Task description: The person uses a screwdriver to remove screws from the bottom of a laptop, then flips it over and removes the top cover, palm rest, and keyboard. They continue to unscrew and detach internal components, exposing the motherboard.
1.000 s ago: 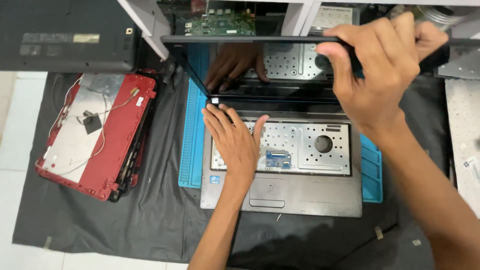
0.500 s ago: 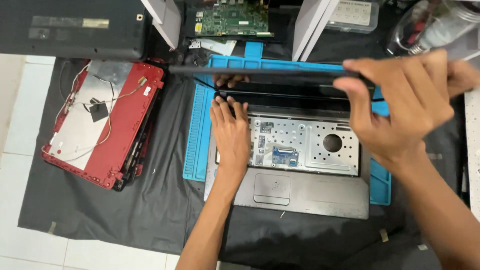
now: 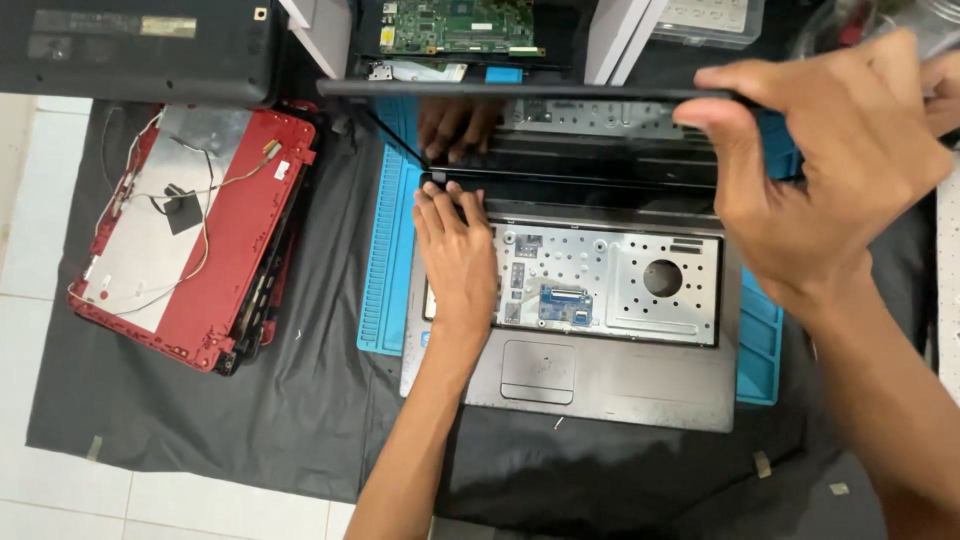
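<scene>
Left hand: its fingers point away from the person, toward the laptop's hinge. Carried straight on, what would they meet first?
The left hand would probably first meet the raised laptop screen at its hinge edge, though depth is unclear.

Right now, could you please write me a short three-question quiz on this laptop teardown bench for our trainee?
1. True or false: the keyboard is still fitted in the grey laptop.
2. Which hand grips the top edge of the laptop screen? A) left hand B) right hand C) neither
3. Fill in: the opened shell lying to the left of the blue mat is coloured ____.

Key
1. False: the bare metal keyboard tray is exposed, with a round hole in it.
2. B: the right hand pinches the screen's edge, while the left hand presses on the base near the left hinge.
3. Red: the red laptop shell has loose wires across it.
</scene>
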